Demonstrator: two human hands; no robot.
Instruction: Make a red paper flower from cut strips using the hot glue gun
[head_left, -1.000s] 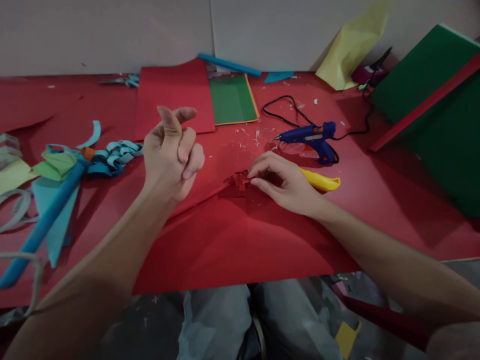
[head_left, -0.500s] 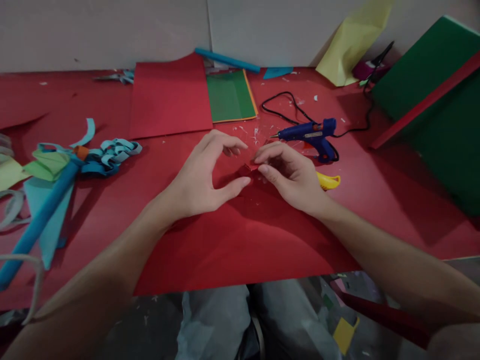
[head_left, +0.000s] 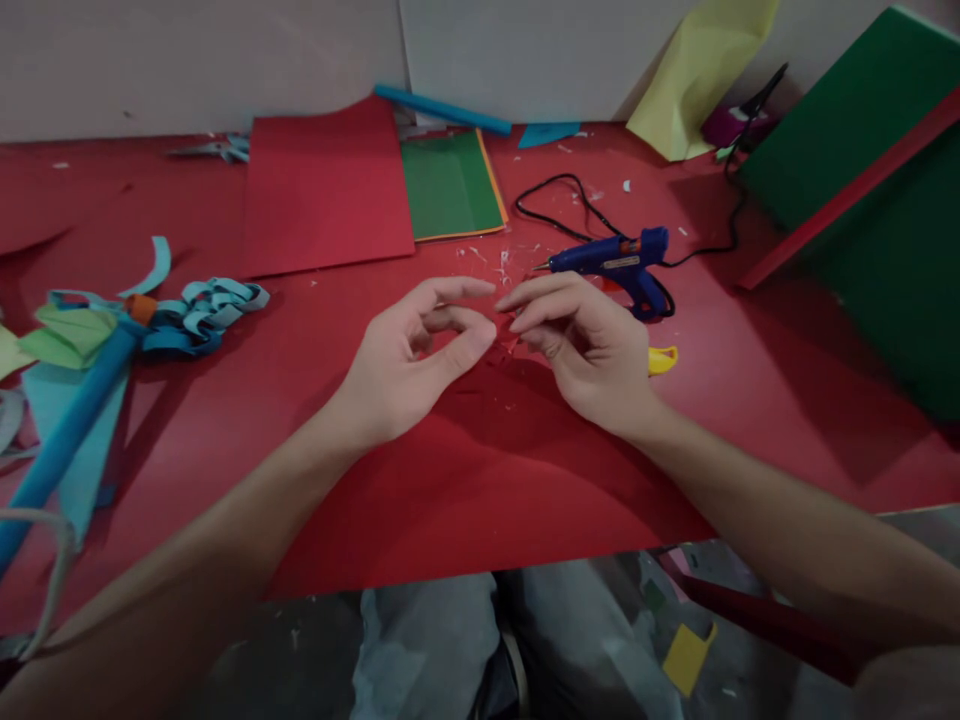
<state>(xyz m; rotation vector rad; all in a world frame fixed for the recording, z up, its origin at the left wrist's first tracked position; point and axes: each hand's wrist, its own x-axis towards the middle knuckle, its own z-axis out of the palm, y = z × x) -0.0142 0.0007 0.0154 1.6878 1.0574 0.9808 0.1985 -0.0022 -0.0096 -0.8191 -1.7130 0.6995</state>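
Between my hands, low over the table, is a small folded piece of red paper (head_left: pixel 507 322), hard to make out against the red surface. My right hand (head_left: pixel 589 345) pinches it between thumb and fingers. The thumb and a finger of my left hand (head_left: pixel 409 360) come together at its left side, while the index finger stretches out above. Just behind my right hand lies a blue hot glue gun (head_left: pixel 619 258), nozzle to the left. A yellow curved object (head_left: pixel 663 360) shows partly beside my right wrist. Under both forearms lies a large red sheet (head_left: pixel 487 500).
Red sheets (head_left: pixel 326 190) and green sheets (head_left: pixel 454 190) lie at the back, with a blue paper tube (head_left: pixel 442 108) behind. Pliers (head_left: pixel 225 148) rest at back left. A blue paper stick with curled strips (head_left: pixel 75 420) is at left. A green board (head_left: pixel 862 200) stands right.
My left thumb and finger have closed together beside the red paper, where they were apart before. My right fingers have lifted and straightened slightly. The view has shifted a little.
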